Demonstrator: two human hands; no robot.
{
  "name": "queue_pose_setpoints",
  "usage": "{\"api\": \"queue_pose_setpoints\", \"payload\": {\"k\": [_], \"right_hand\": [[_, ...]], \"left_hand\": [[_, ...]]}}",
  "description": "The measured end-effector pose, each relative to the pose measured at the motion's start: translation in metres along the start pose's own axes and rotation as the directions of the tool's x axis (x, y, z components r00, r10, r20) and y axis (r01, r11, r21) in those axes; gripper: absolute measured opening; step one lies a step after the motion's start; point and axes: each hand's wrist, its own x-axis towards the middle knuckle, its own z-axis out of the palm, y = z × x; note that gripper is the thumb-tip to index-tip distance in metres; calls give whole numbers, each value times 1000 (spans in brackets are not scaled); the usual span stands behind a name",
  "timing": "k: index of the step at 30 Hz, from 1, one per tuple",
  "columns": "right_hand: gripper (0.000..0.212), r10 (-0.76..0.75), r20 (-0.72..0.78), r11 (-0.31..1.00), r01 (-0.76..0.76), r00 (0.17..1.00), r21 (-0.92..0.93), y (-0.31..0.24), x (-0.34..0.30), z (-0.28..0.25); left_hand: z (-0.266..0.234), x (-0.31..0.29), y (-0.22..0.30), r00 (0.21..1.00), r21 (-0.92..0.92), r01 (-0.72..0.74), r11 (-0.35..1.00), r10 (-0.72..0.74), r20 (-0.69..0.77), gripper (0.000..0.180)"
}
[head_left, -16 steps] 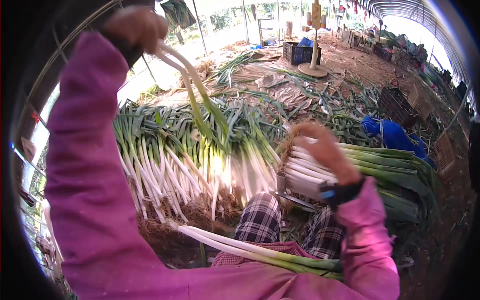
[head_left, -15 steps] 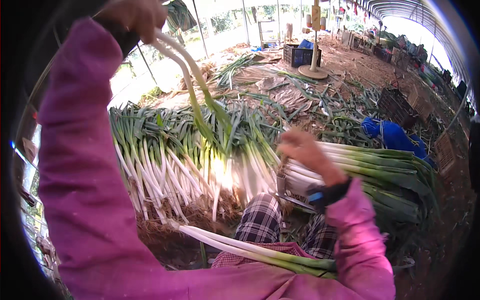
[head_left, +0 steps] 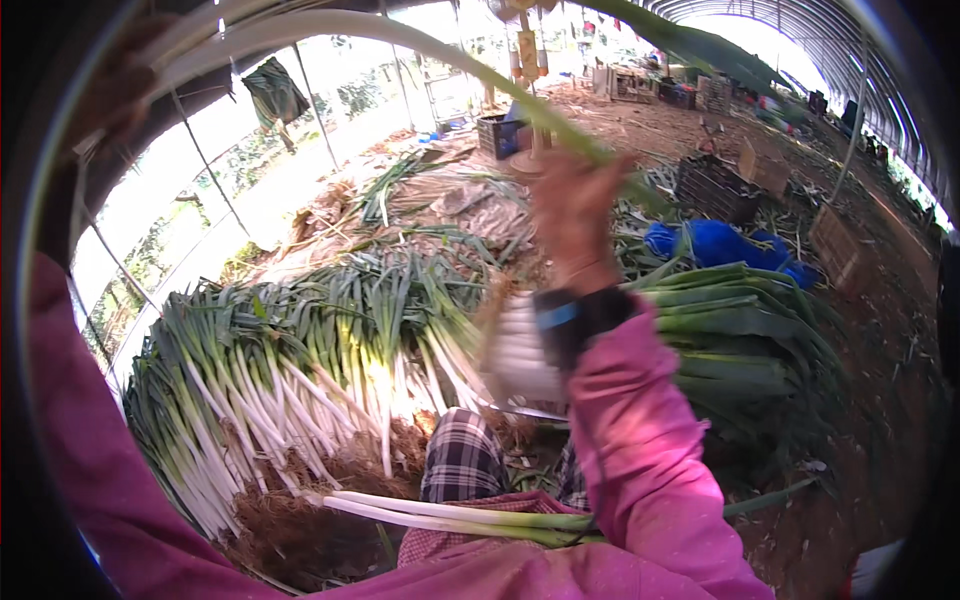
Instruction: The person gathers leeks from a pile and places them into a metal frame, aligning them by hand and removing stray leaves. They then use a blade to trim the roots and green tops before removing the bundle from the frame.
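My left hand, blurred at the upper left edge, is closed around the white ends of raised long green onions. Their stalks arch across the top of the view. My right hand, also blurred, is closed on the green part of one stalk. Below it, a stack of cleaned green onions lies with white ends to the left. A broad row of rooted green onions spreads on the ground at left. A few stalks rest across my lap.
A blue cloth or net bundle lies beyond the stack, near dark crates. A stand with a round base and another crate are farther back. Loose leaves litter the ground. Metal poles line the left side under an arched roof.
My left hand has moved farther left, pulling the stalks higher. My right hand has risen from beside the stack to the green part. The view has shifted to the right.
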Motion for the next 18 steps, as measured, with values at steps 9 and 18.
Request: {"api": "queue_pose_setpoints", "payload": {"k": [9, 18], "right_hand": [[49, -597, -168, 746, 464, 785, -478, -302, -102, -93], [48, -437, -773, 809, -176, 461, -562, -234, -157, -256]], "left_hand": [[396, 0, -32, 609, -255, 165, 953, 105, 786, 48], [669, -66, -133, 500, -36, 137, 990, -38, 865, 40]]}}
